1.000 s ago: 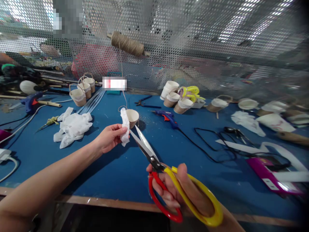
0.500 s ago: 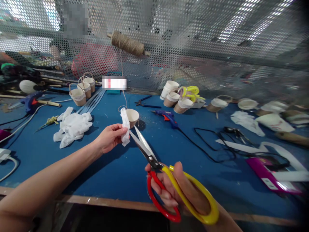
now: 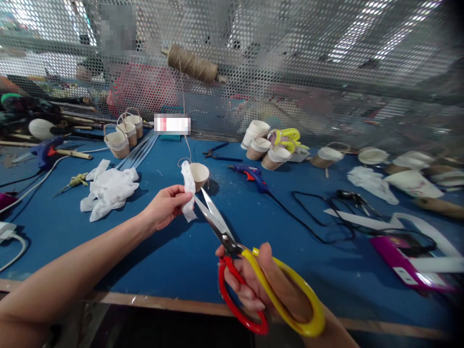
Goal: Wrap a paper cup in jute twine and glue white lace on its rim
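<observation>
My left hand (image 3: 170,205) pinches a folded strip of white lace-like fabric (image 3: 189,186) upright between thumb and fingers. My right hand (image 3: 250,285) grips scissors (image 3: 226,239) with one red and one yellow handle loop. The blades are parted, and their tips point up toward the strip's right side; whether they touch it I cannot tell. Just behind the strip stands a small paper cup (image 3: 200,175), partly hidden by it. Twine runs down to a loop near that cup from a spool (image 3: 192,64) on the mesh.
A blue glue gun (image 3: 250,176) with a black cord lies right of the cup. Pliers (image 3: 221,153) are behind. White fabric pieces (image 3: 108,188) lie at left, below several handled cups (image 3: 118,145). More cups (image 3: 275,158) stand at the back right. Perforated metal mesh (image 3: 282,63) bounds the table's far side.
The scissors and my right hand have shifted very slightly left, the blades still parted. My left hand keeps its pinch on the strip, whose lower end swings a little right.
</observation>
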